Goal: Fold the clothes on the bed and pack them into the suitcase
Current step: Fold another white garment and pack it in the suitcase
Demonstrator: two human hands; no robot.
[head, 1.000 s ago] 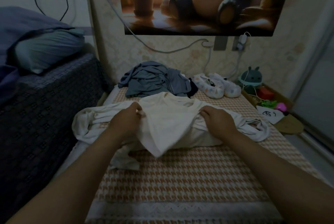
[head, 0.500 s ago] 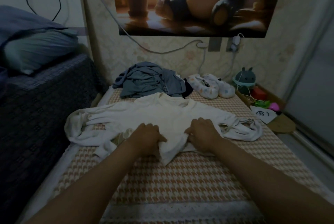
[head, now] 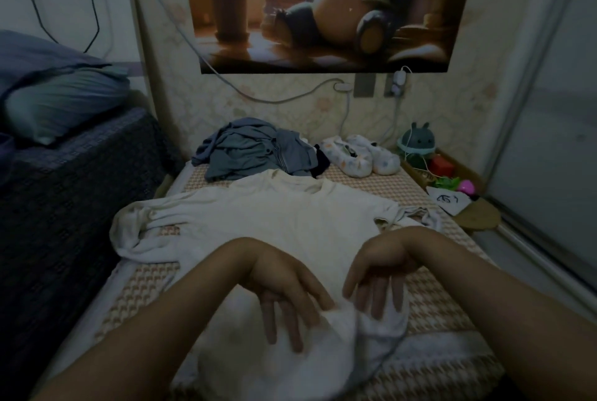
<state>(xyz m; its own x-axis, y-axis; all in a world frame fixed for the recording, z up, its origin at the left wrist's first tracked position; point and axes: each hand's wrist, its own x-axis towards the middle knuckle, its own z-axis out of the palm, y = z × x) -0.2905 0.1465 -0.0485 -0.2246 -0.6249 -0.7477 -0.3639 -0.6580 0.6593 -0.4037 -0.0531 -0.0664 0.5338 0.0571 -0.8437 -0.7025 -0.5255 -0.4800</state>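
A cream long-sleeved shirt lies spread across the checked bed mat, neck toward the wall, one sleeve bunched at the left and one at the right. My left hand and my right hand hang over its lower hem near the front edge, fingers straight and pointing down, fingertips on the cloth. The hem is blurred under them. A heap of blue-grey clothes sits behind the shirt by the wall. No suitcase is in view.
A pair of white patterned slippers lies right of the heap. A green round toy and small coloured items fill a wooden ledge at the right. A higher dark bed with a pillow borders the left. Cables hang on the wall.
Both hands slid from the shirt's shoulders down to its hem toward me, and the shirt's body now lies stretched out flat. The fingers went from gripping the cloth to straight.
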